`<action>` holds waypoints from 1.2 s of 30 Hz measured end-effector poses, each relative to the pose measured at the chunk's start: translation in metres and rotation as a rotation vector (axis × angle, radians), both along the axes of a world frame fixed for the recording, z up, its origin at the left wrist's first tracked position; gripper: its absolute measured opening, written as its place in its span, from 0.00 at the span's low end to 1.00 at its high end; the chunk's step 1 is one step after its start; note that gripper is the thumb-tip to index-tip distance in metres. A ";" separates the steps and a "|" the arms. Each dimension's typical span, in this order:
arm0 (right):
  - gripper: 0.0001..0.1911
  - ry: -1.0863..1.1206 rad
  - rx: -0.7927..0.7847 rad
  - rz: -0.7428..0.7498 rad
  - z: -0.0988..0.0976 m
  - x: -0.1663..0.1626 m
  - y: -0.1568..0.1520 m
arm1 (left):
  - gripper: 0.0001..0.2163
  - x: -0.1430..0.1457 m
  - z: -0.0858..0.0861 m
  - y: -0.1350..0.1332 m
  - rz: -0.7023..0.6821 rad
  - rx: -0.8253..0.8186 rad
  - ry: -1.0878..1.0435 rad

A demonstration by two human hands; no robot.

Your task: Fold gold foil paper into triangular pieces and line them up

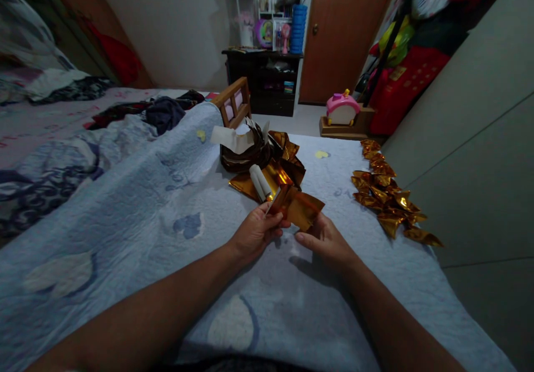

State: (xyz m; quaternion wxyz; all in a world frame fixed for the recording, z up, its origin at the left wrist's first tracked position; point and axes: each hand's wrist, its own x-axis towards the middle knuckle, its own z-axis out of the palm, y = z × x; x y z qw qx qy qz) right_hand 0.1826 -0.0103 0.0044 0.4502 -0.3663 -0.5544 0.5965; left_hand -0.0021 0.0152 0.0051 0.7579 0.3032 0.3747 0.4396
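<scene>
A piece of shiny gold foil paper (306, 209) is held up over the bed between my two hands. My left hand (261, 230) pinches its left end with thumb and fingers. At the right end, my right hand (325, 241) has its fingers behind the foil and its thumb in front, below the edge. Just beyond lie a gold foil sheet (244, 186) and a rolled white paper piece (261, 183). Behind them sits a pile of dark gold and white-backed papers (246, 155). Several twisted gold foil pieces (381, 188) line the bed's right side.
The bed has a light blue quilt (175, 272) with heart patterns. Beyond its foot are a wooden bed post (233, 102), a dark cabinet (262, 85) and a pink toy (342, 109). A pale cabinet panel (471, 166) rises close at the right. Clothes (162, 113) lie at the left.
</scene>
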 end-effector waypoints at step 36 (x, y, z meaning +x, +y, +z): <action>0.04 -1.026 0.876 -0.530 0.003 0.018 0.005 | 0.23 0.008 -0.005 -0.002 -0.169 0.119 -0.036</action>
